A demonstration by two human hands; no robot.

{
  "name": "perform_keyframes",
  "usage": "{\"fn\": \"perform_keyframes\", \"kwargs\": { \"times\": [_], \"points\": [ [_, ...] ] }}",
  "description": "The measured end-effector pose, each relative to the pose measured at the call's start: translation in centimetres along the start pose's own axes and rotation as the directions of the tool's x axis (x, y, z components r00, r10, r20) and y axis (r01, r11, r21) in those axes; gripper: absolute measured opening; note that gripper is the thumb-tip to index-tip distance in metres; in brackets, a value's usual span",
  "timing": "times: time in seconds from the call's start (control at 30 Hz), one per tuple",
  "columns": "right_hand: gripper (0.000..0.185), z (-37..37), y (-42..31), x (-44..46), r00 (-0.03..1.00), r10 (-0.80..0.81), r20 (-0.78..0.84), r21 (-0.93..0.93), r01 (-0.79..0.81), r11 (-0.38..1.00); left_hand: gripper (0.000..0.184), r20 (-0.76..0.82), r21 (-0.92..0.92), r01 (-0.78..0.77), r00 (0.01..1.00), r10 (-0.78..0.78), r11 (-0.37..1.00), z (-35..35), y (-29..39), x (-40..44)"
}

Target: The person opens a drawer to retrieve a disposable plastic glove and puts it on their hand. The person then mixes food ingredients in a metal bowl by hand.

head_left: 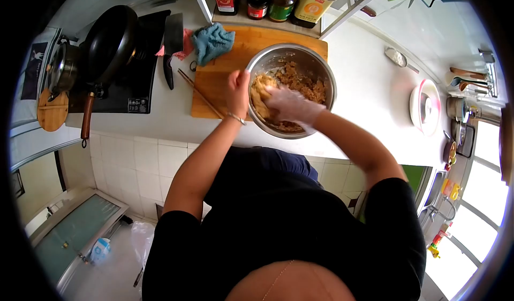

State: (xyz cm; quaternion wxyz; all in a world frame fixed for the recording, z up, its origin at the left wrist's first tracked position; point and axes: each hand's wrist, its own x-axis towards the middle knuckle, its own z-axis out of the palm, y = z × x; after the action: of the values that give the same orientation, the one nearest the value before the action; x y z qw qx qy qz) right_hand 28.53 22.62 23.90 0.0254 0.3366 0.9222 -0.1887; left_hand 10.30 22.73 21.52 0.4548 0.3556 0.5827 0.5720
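Plastic-gloved right hand [292,105], slanted into bowl [268,61]

No wording can be made out. Print too small to read stands at top centre on a red-labelled bottle [225,0], a dark jar [258,5], a green-labelled jar [281,6] and a yellow-labelled bottle [313,5]; unreadable white markings sit on the cooktop [112,100], upper left.

White counter [369,92] runs left to right, pale tiles [124,164] below. Glossy pale wall [447,39] far right. Window [488,191] at right, strong daylight (panes blown out). Near left: greenish glass panel [80,229], greyish floor [115,271].
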Motion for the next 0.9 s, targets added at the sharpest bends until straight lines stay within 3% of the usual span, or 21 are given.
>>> {"fn": "perform_keyframes", "kwargs": {
  "times": [0.03, 0.07, 0.1, 0.17, 0.2, 0.23, 0.27, 0.3, 0.33, 0.4, 0.5, 0.57, 0.6, 0.63, 0.7, 0.73, 0.77, 0.8, 0.83, 0.87, 0.9],
  "points": [
    [0.05, -0.3, 1.1, -0.7, 0.995, 0.053, 0.082, -0.124, -0.042, 0.991, 0.03, 0.079, -0.064, 0.006, 0.997, -0.001, 0.998, 0.0, 0.5, 0.8],
    [0.049, -1.1, 1.8, -1.3, 0.981, 0.105, 0.164, -0.251, -0.061, 0.966, 0.029, 0.056, -0.051, 0.063, 0.997, -0.06, 0.997, 0.7, 0.6, 1.0],
    [0.045, -1.4, 2.1, -0.7, 0.972, 0.179, 0.149, -0.391, -0.109, 0.914, 0.029, 0.051, -0.057, 0.065, 0.997, -0.062, 0.996, 0.9, 0.6, 0.6],
    [0.038, -3.3, 1.7, 0.8, 0.939, 0.324, 0.117, -0.646, -0.176, 0.742, 0.036, 0.08, 0.206, 0.101, 0.99, -0.12, 0.973, 1.0, 0.8, -0.5],
    [0.037, -3.1, 0.1, 3.3, 0.846, 0.501, 0.184, -0.2, -0.467, 0.861, 0.038, 0.041, 0.182, 0.096, 0.994, -0.105, 0.979, 1.3, 0.6, -0.9],
    [0.035, -3.1, -0.6, 4.7, 0.735, 0.593, 0.329, 0.268, -0.675, 0.687, 0.038, 0.037, 0.177, 0.094, 0.994, -0.102, 0.98, 1.5, 0.4, -0.7],
    [0.031, -1.8, -0.8, 3.7, 0.914, 0.345, 0.213, 0.228, -0.39, 0.892, 0.036, -0.014, 0.156, 0.033, 0.999, -0.031, 0.987, 1.3, 0.3, -0.5],
    [0.027, -0.4, -1.2, 1.8, 0.992, 0.044, 0.12, 0.157, -0.062, 0.986, 0.036, -0.064, 0.144, -0.021, 0.997, 0.031, 0.989, 0.8, 0.1, -0.8],
    [0.029, -2.0, -0.7, -0.2, 0.977, -0.081, 0.195, -0.097, 0.102, 0.99, 0.036, -0.031, 0.164, 0.013, 0.999, -0.008, 0.986, 0.2, 0.1, -0.7],
    [0.04, -2.3, 1.7, -0.6, 0.973, 0.058, 0.224, -0.288, 0.009, 0.958, 0.036, -0.035, 0.188, -0.041, 0.998, 0.049, 0.981, 0.3, 0.2, -0.9],
    [0.054, -1.3, 2.0, 2.2, 0.944, 0.293, 0.151, -0.373, -0.22, 0.901, 0.035, -0.037, 0.198, -0.082, 0.995, 0.091, 0.977, 0.4, 0.4, -1.1],
    [0.041, -1.1, -1.0, 3.8, 0.983, 0.178, -0.049, -0.089, -0.182, 0.979, 0.035, -0.055, 0.179, -0.071, 0.995, 0.082, 0.981, 0.5, 0.7, -1.0],
    [0.032, -2.2, -2.2, 3.4, 0.943, 0.189, 0.273, 0.095, -0.222, 0.97, 0.035, -0.059, 0.212, -0.044, 0.997, 0.058, 0.976, 0.2, 0.9, -1.2],
    [0.032, -2.1, -1.7, 2.5, 0.943, 0.188, 0.275, 0.099, -0.222, 0.97, 0.035, -0.061, 0.242, -0.022, 0.997, 0.037, 0.97, 0.1, 1.1, -1.2],
    [0.026, -1.7, 1.1, -0.4, 0.963, -0.089, 0.254, -0.194, 0.141, 0.971, 0.034, -0.047, 0.25, -0.013, 0.999, 0.025, 0.968, 0.0, 1.2, -1.1],
    [0.019, 0.3, 3.4, 0.3, 0.988, 0.11, 0.106, -0.253, -0.08, 0.964, 0.034, -0.027, 0.264, -0.004, 1.0, 0.011, 0.965, -0.1, 1.2, -1.2],
    [0.023, -2.3, 3.1, 2.1, 0.956, 0.227, 0.185, -0.099, -0.211, 0.972, 0.034, -0.03, 0.264, -0.003, 0.999, 0.012, 0.965, 0.0, 1.0, -1.1],
    [0.013, 0.0, 3.4, 2.7, 0.989, 0.124, 0.076, -0.141, -0.112, 0.984, 0.034, -0.048, 0.249, -0.043, 0.997, 0.056, 0.968, 0.1, 0.7, -1.1],
    [0.006, -1.5, 0.4, 3.4, 0.959, 0.274, 0.076, 0.105, -0.281, 0.954, 0.034, -0.069, 0.234, -0.081, 0.993, 0.099, 0.969, 0.2, 0.5, -1.1],
    [0.008, -3.1, -2.7, 4.2, 0.905, 0.418, 0.075, 0.347, -0.417, 0.84, 0.034, -0.077, 0.233, -0.082, 0.992, 0.103, 0.969, 0.3, 0.5, -0.9],
    [0.007, -1.1, -1.0, 2.9, 0.974, 0.167, 0.151, 0.088, -0.182, 0.979, 0.034, -0.072, 0.244, -0.063, 0.994, 0.083, 0.968, 0.1, 0.6, -0.9]
  ]
}}
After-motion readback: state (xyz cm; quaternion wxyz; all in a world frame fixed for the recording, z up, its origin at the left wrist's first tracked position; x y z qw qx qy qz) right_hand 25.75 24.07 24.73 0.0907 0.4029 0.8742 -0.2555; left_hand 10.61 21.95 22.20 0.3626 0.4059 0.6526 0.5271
